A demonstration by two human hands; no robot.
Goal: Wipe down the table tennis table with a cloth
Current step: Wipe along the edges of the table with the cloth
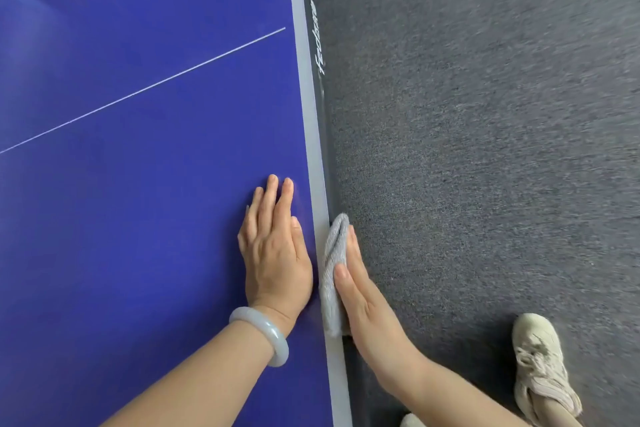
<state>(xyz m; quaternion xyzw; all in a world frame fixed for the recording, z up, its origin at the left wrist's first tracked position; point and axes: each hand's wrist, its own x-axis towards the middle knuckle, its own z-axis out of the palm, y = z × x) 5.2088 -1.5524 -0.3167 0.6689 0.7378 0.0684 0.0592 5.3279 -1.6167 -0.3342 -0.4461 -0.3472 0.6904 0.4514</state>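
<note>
At lower centre, my left hand [275, 253] rests flat, fingers straight, on the blue table [138, 184]; my right hand [360, 295] presses a grey cloth [332, 263] against its edge with straight fingers.

Cloth [332, 263] partly hidden behind the right hand [367, 302] — second shoe [412, 420] cut off below, side lettering [318, 45] blurred.

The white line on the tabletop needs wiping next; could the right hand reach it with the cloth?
Probably yes: the right hand presses the cloth against the table edge, bare blue top runs to the line, and the flat left hand sits aside.
</note>
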